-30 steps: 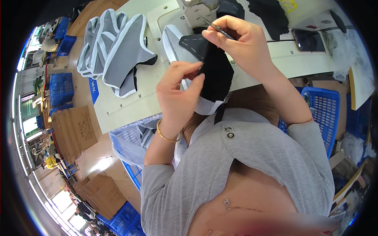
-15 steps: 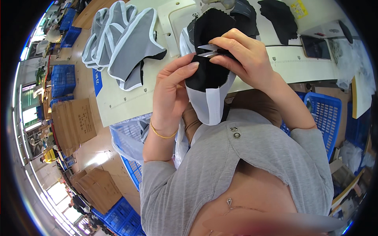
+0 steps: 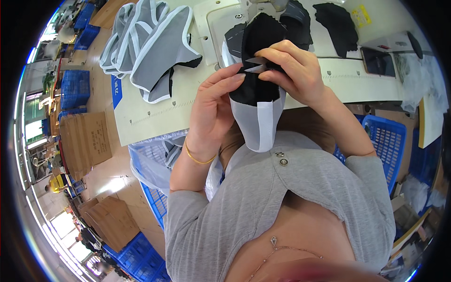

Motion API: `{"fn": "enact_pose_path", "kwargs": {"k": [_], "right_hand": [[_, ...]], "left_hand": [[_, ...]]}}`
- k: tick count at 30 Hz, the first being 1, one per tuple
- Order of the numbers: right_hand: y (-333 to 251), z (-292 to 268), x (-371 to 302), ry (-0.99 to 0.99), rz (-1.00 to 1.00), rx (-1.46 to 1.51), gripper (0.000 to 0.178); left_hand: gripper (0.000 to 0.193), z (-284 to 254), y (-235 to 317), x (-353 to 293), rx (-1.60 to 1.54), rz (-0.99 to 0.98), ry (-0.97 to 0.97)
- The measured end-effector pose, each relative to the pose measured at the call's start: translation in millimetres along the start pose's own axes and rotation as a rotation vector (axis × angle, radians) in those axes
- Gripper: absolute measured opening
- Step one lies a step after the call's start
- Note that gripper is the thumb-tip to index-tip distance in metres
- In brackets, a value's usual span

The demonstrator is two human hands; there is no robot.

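My left hand (image 3: 217,101) pinches the edge of a sewn fabric piece (image 3: 247,120), grey with white binding outside and black inside. The piece hangs down in front of my shirt, its upper end over the sewing machine bed. Small metal thread snips (image 3: 256,68) sit in my right hand (image 3: 298,70), gripped between thumb and fingers. Their blades are apart and point left, close to my left fingertips at the black fabric. Whether a thread lies between the blades is too small to tell.
Several grey pieces with white binding (image 3: 157,61) lie piled at the table's left. The sewing machine (image 3: 264,4) stands behind my hands. Black fabric pieces (image 3: 336,28) and a phone (image 3: 378,62) lie to the right. Blue baskets (image 3: 386,141) flank me below the table.
Both hands, the snips and the fabric piece have shifted slightly right in view. My grip on each stays the same, and the blades remain apart.
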State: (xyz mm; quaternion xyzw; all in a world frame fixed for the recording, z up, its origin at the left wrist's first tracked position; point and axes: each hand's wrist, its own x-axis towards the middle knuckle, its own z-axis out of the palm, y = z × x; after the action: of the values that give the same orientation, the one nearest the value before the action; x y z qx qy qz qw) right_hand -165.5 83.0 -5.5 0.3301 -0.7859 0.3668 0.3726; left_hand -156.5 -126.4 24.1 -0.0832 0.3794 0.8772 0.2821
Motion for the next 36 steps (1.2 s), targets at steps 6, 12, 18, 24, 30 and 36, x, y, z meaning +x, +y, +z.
{"fn": "enact_pose_path", "kwargs": {"k": [6, 12, 18, 24, 30, 36], "right_hand": [[-4, 2, 4, -0.011, -0.060, 0.003, 0.035], [-26, 0, -1, -0.097, 0.125, 0.029, 0.018], [-35, -12, -28, 0.048, 0.189, 0.423, 0.026], [-53, 6, -40, 0.004, 0.568, 0.202, 0.014], [-32, 3, -31, -0.257, 0.266, 0.233, 0.018], [37, -54, -51, 0.108, 0.540, -0.313, 0.021]], "left_hand": [[0.030, 0, -5, -7, -0.015, -0.014, -0.062], [0.022, -3, -20, -24, 0.004, 0.037, 0.008], [0.018, -130, 1, -117, 0.472, 0.686, 0.699], [0.004, -289, -23, -214, 1.705, 0.782, 1.373], [0.037, -327, -67, -229, 2.010, -0.541, 0.588], [0.022, -169, 4, -142, 1.318, -0.427, 0.254]]}}
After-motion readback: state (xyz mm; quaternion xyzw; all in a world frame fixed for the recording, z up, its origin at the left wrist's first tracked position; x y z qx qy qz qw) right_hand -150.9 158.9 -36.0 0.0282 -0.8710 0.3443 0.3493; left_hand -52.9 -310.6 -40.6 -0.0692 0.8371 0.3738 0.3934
